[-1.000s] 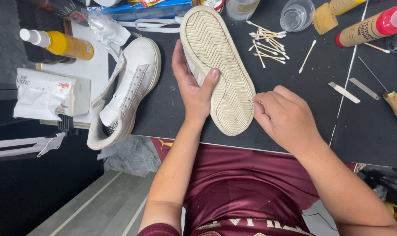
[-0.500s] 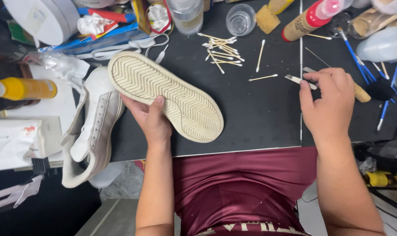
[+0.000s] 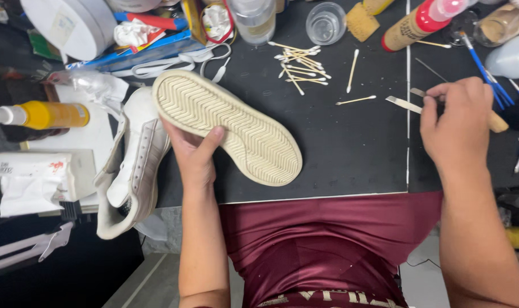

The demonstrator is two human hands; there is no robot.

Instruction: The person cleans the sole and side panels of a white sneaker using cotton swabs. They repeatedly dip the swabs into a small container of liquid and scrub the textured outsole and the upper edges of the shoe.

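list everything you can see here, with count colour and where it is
sneaker, sole up: 1, cream sole, held over mat centre
second sneaker: 1, white, left mat edge
cotton swabs: a pile plus loose ones, white tips, top centre
clear cup: 1, top centre
yellow spray bottle: 1, lying far left
tissue pack: 1, white, lower left
red-capped bottle: 1, tan, top right
metal strip: 1, silver, beside right hand
left hand: grips sneaker
right hand: over wooden-handled tool

Black mat-covered worktable (image 3: 350, 154), evenly lit; grey floor (image 3: 151, 285) near left; white shelf (image 3: 97, 137) at left.
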